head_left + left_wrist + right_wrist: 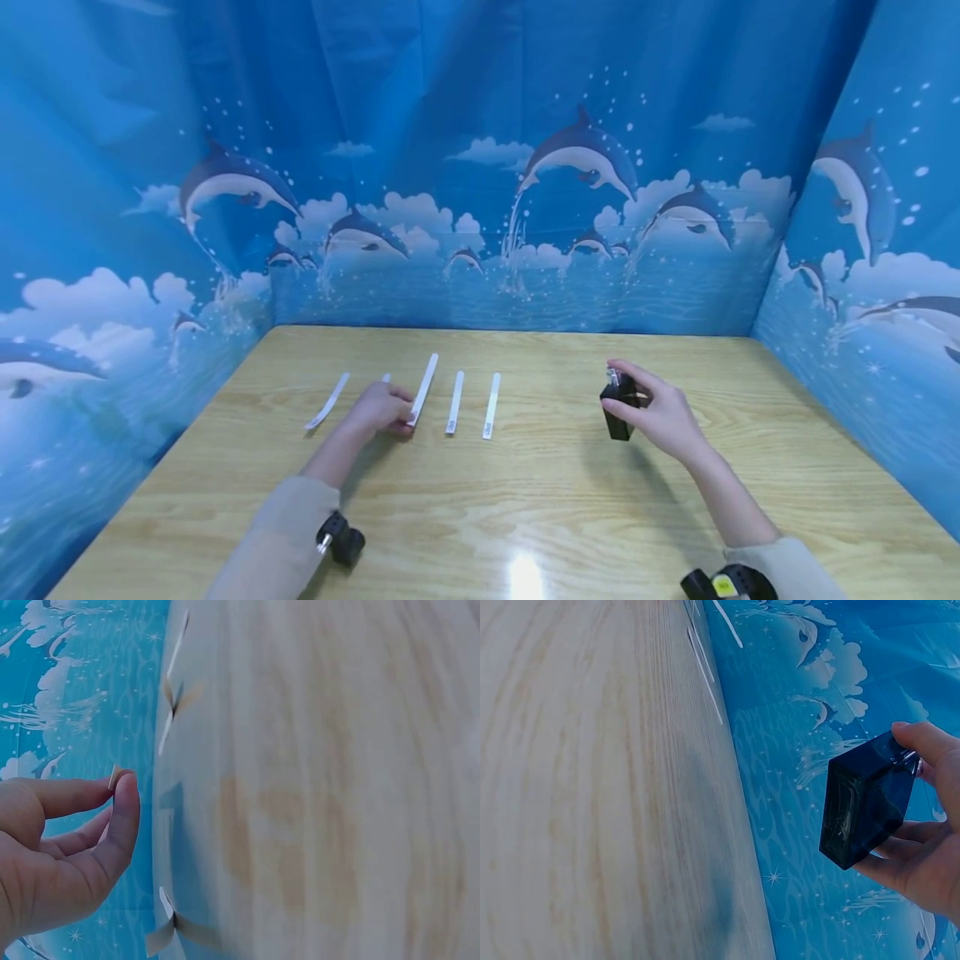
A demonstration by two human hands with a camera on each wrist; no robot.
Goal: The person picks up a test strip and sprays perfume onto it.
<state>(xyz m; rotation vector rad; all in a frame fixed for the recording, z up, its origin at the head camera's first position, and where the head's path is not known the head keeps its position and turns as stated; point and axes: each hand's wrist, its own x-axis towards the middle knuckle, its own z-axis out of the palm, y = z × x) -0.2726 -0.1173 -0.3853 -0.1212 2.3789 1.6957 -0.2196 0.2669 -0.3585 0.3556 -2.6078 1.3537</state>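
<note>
Several white paper strips lie in a row on the wooden table [525,500]. My left hand [405,419] pinches the near end of the longest strip [424,385] between thumb and forefinger; in the left wrist view the pinched strip end [113,775] shows at the fingertips [126,796]. Right of it lie two more strips [455,402] [491,405], and another strip [327,401] lies to the left. My right hand [613,387] holds a small dark rectangular bottle [619,414] upright, its base on or just above the table. The right wrist view shows the bottle [862,802] gripped by the fingers [930,746].
Blue dolphin-print curtains [480,208] wall in the table at the back and on both sides. A short strip end [386,377] pokes out behind my left hand. A bright light reflection [525,575] sits near the front edge.
</note>
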